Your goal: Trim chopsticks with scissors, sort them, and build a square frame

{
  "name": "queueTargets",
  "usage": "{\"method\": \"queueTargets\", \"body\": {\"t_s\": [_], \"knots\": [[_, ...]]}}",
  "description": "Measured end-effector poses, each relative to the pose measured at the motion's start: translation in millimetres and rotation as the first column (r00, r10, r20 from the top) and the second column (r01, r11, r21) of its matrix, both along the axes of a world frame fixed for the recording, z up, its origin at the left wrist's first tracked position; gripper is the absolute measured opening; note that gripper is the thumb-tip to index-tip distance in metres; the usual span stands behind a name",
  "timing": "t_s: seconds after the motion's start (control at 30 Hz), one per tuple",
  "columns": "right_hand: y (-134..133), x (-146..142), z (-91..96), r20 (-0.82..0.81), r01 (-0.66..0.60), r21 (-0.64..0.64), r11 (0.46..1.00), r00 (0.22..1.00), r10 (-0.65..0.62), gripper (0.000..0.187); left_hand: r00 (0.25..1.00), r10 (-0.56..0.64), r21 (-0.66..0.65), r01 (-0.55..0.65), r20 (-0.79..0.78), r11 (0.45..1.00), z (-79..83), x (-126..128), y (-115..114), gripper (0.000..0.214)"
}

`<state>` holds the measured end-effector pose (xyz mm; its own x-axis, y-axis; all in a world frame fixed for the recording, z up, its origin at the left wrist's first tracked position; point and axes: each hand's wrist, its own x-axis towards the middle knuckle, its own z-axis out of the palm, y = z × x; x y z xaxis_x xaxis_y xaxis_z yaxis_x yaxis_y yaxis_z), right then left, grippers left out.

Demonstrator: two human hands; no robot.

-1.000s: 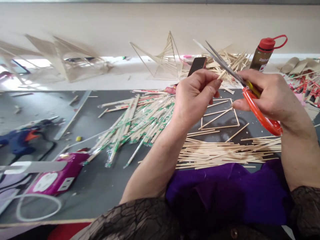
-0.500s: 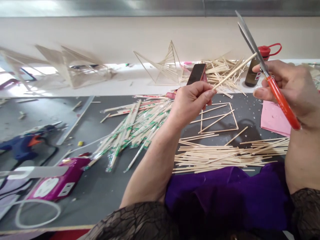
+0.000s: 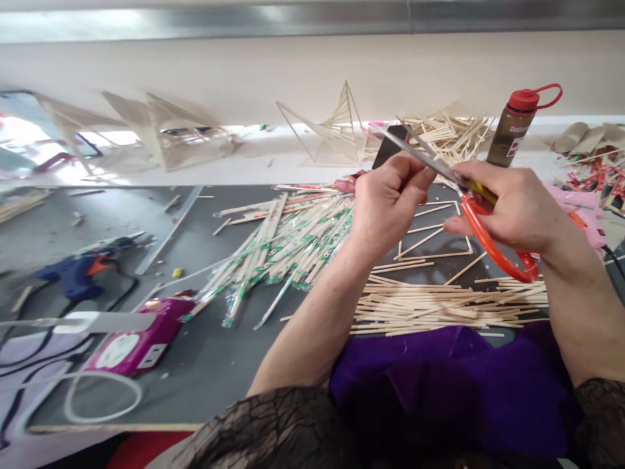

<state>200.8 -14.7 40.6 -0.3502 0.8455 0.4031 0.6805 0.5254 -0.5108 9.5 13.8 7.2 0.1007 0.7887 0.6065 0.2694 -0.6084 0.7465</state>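
My left hand (image 3: pixel 390 205) is raised over the dark table (image 3: pixel 209 352), its thumb and fingers pinched together on a thin wooden stick that is mostly hidden behind the scissor blades. My right hand (image 3: pixel 510 208) grips orange-handled scissors (image 3: pixel 493 251). Their slightly parted metal blades (image 3: pixel 420 155) point up and left and meet my left fingertips. Below both hands a flat square frame of sticks (image 3: pixel 434 238) lies on the table, and nearer me is a heap of bare sticks (image 3: pixel 439 306).
Several wrapped chopsticks (image 3: pixel 283 247) are strewn mid-table. A brown glue bottle (image 3: pixel 512 127), more sticks (image 3: pixel 454 133), a phone (image 3: pixel 388 148) and stick models (image 3: pixel 336 127) sit on the back ledge. A blue glue gun (image 3: pixel 78 277) and magenta power strip (image 3: pixel 137 339) lie left. Purple cloth (image 3: pixel 439 384) covers my lap.
My right hand has brought the scissors down from high at the right to my left fingertips. The long stick that stuck out from my left hand no longer shows.
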Motion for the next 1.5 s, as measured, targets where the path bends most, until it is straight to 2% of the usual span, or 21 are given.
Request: {"method": "queueTargets", "body": {"t_s": [0.27,0.5,0.77,0.9,1.07,1.33,1.5], "knots": [[1.4,-9.2,-6.7,-0.037,-0.049,0.079,0.996,0.998,0.052,0.043,0.997,-0.038,-0.017,0.039,0.064,0.999,6.5,-4.9,-0.7,0.019],[4.9,-10.1,-14.3,-0.053,-0.082,0.146,0.986,0.995,0.090,0.052,0.991,-0.097,-0.031,0.100,0.093,0.994,12.0,-9.5,-1.8,0.020],[10.3,-5.5,-21.0,-0.006,-0.096,0.194,0.976,0.995,0.099,0.059,0.996,-0.071,0.047,0.069,0.051,0.997,8.5,-10.0,-2.7,0.013],[9.5,-5.1,-20.9,0.016,-0.094,0.199,0.976,0.996,0.093,0.062,0.993,-0.108,0.097,0.104,0.040,0.990,7.7,-8.4,-3.1,0.015],[9.0,-6.2,-21.4,0.018,-0.106,0.205,0.973,0.994,0.105,0.063,0.986,-0.150,0.099,0.142,0.072,0.985,5.6,-4.9,-3.5,0.022],[9.6,-7.8,-24.7,-0.005,-0.123,0.280,0.952,0.992,0.130,0.061,0.990,-0.126,0.104,0.119,0.070,0.988,1.4,-5.6,-5.4,0.018],[10.8,-8.1,-26.5,-0.012,-0.133,0.299,0.945,0.990,0.143,0.067,0.981,-0.175,0.138,0.162,0.087,0.977,3.5,-6.4,-4.4,0.019]]}}
